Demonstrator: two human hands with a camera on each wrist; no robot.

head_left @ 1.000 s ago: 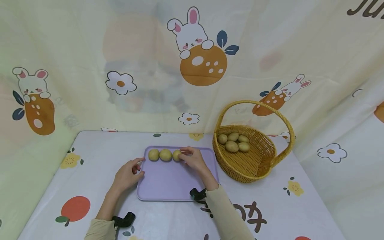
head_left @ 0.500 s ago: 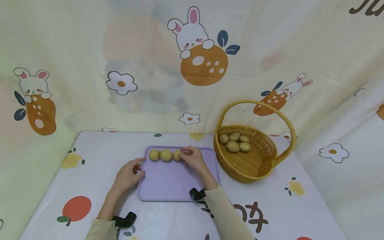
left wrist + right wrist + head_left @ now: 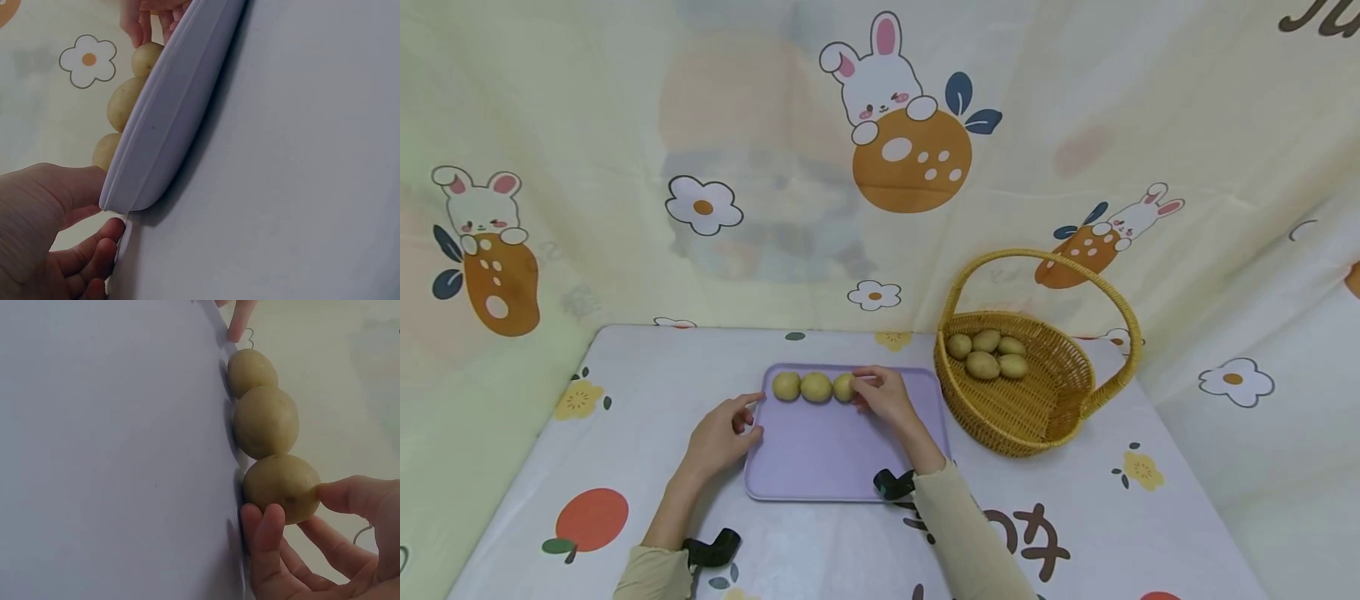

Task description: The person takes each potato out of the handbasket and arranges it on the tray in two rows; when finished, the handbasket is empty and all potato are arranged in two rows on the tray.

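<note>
On the lilac tray [image 3: 835,450] three round yellow potatoes stand in a row along the far edge: the left potato [image 3: 786,386], the middle potato [image 3: 816,387] and the right potato [image 3: 844,387]. My right hand [image 3: 883,396] holds the right potato between thumb and fingers, as the right wrist view shows, where that potato [image 3: 281,487] touches its neighbour [image 3: 267,422]. At the tray's left edge my left hand [image 3: 718,433] touches the rim with index finger and thumb, the other fingers loosely bent. In the left wrist view the tray's side [image 3: 169,119] hides part of the potatoes.
A wicker basket [image 3: 1000,425] with a tall handle stands right of the tray, with several potatoes [image 3: 982,365] at its far left side. A printed cloth [image 3: 647,375] covers the table, and a patterned curtain [image 3: 775,275] hangs behind it.
The right hand's fingers shift slightly on the right potato. The left hand, tray and basket stay in place, while the head view drifts slightly.
</note>
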